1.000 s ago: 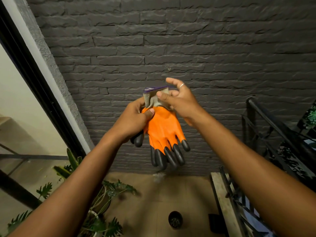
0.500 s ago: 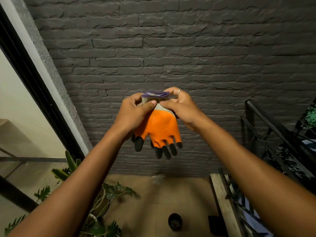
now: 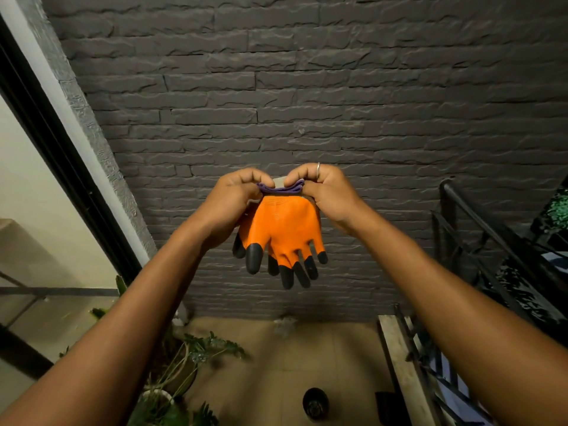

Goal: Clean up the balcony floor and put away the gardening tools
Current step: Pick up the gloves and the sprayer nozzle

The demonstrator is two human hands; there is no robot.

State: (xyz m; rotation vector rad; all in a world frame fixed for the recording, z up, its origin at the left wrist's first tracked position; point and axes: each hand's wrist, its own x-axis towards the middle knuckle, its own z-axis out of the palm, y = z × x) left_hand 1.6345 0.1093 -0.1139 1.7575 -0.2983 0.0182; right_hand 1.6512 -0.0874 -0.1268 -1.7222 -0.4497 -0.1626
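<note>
A pair of orange gardening gloves [image 3: 281, 229] with black fingertips and purple-edged cuffs hangs in front of the dark brick wall, fingers pointing down. My left hand [image 3: 229, 207] pinches the cuffs from the left. My right hand [image 3: 329, 195], with a ring on one finger, pinches the same cuffs from the right. Both hands hold the gloves stacked together at chest height. The tan balcony floor [image 3: 295, 364] lies far below them.
Leafy potted plants [image 3: 181, 379] stand at the lower left by a glass door frame [image 3: 61, 155]. A small black pot [image 3: 315, 402] sits on the floor. A black metal railing [image 3: 479, 241] and a pale ledge [image 3: 405, 373] run along the right.
My left hand shifted from the gloves' palm up to the cuffs. Both hands now pinch the cuff edge together, and the gloves hang a little lower in view.
</note>
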